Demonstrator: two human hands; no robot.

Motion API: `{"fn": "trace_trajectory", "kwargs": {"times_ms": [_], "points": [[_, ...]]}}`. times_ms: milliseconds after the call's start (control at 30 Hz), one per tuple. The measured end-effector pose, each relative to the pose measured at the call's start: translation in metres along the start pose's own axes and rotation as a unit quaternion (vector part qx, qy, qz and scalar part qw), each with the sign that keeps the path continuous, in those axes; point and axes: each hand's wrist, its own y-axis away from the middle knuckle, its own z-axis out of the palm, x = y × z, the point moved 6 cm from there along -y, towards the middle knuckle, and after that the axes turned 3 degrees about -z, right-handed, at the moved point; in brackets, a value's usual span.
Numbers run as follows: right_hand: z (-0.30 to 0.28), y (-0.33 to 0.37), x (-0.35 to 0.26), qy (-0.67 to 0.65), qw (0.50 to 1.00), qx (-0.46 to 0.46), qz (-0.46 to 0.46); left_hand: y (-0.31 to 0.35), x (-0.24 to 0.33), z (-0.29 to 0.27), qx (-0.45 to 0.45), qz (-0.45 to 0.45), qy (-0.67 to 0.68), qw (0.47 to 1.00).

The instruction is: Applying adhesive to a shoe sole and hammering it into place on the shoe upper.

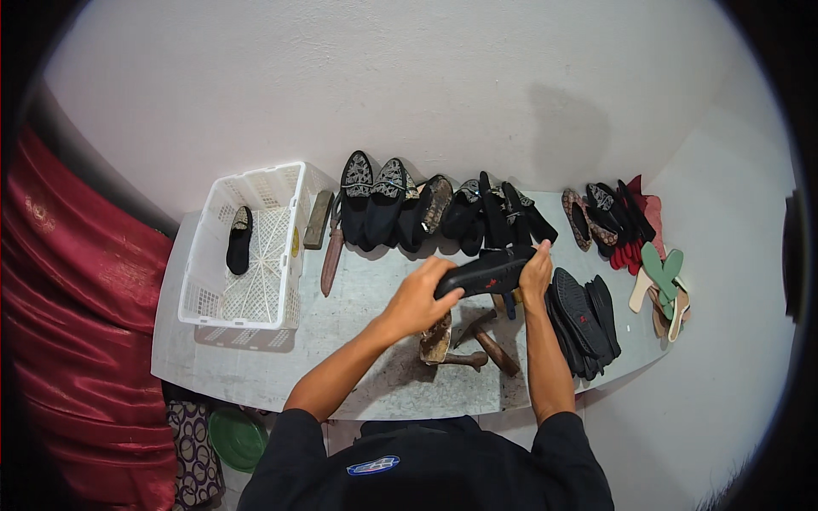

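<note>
Between my two hands a black shoe [487, 274] is held above the table, its dark sole with a small red mark turned toward me. My left hand [417, 294] closes round the shoe's left end, thumb along the near side. At the right end, my right hand [535, 277] grips with fingers partly hidden behind the shoe. Beneath them on the table lie a hammer [494, 351] with a wooden handle and a worn brown shoe-shaped block [435, 342]. Next to the block is another wooden handle [464, 360].
A white plastic basket [290, 311] with one patterned shoe [240, 241] stands at left. Beside it lie a grey block [318, 220] and a sheathed tool [331, 264]. Patterned shoes [388, 204] line the wall. Black soles [582, 319] and green insoles [660, 272] lie at right.
</note>
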Motion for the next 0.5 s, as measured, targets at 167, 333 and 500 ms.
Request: {"fn": "trace_trajectory", "kwargs": {"times_ms": [167, 333, 500], "points": [[-0.02, 0.009, 0.003, -0.01, 1.0, 0.005, -0.022, 0.021, 0.026, 0.018, -0.04, 0.037, -0.008, 0.998], [-0.02, 0.017, 0.01, 0.006, 0.997, -0.073, 0.019, 0.028, 0.025, 0.027, -0.07, 0.074, -0.03, 0.994], [-0.017, 0.021, 0.007, -0.035, 0.993, -0.1, 0.044, 0.038, 0.02, 0.022, -0.08, 0.095, -0.069, 0.99]]}}
